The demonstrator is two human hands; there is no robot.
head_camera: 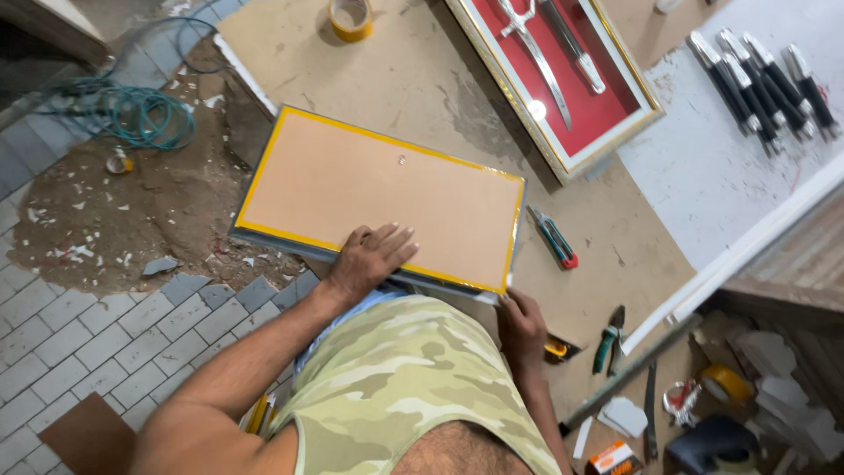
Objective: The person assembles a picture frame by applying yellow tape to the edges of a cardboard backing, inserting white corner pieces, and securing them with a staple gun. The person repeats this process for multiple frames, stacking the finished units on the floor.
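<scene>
Surface: a brown board desk [422, 79] over a grey tiled floor [88, 343] with a bare dirt patch.
Panel: a tan backing board [378, 189] edged in yellow tape lies flat at the desk's near edge.
Left hand: the left hand [369, 258] rests open, palm down, on the panel's near edge.
Right hand: the right hand [520, 327] sits at the panel's near right corner; fingers curled, grip hard to make out.
Hidden: the panel's near edge is partly covered by the torso.
Nearby: a utility knife [554, 237] just right of the panel; a red-lined framed case [563, 75] beyond, cut off at the top; a tape roll [351, 19].
</scene>
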